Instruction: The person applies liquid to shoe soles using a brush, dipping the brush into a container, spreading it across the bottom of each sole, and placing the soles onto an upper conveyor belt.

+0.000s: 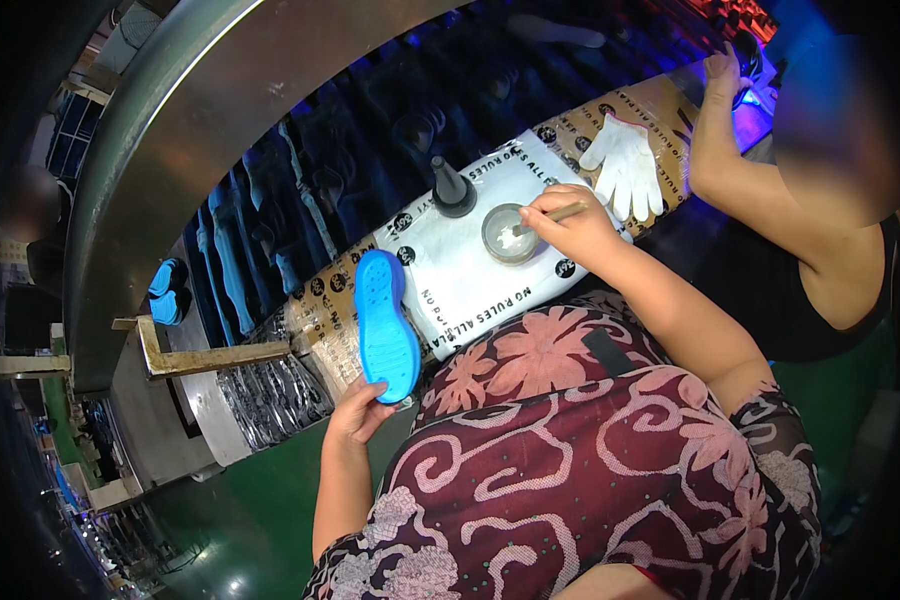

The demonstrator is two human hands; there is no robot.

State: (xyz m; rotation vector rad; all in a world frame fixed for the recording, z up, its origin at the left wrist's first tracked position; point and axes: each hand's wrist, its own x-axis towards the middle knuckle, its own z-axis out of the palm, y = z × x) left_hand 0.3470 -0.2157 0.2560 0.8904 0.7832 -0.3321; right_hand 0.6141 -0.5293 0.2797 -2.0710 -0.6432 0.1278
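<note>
My left hand [358, 412] grips a bright blue shoe sole [384, 325] by its near end, thumb on the upper face. The sole points away from me, tilted over the left edge of a white plastic sheet [460, 315]. In my right hand [578, 228], the fingers are closed around the wooden handle of a brush [570, 211]. Its tip reaches into a round, shallow bowl [487, 240] with whitish stuff inside; the bristles are hard to make out. Just beyond the bowl, a dark cone-shaped bottle [453, 188] stands on the sheet.
A white glove [625, 168] lies right of the sheet on a brown-taped ledge [325, 310]. Beyond runs a dark, blue-lit conveyor [360, 150] under a metal hood [135, 170]. A co-worker's arm [760, 185] reaches in from the right. A wooden bar [215, 358] juts out at left.
</note>
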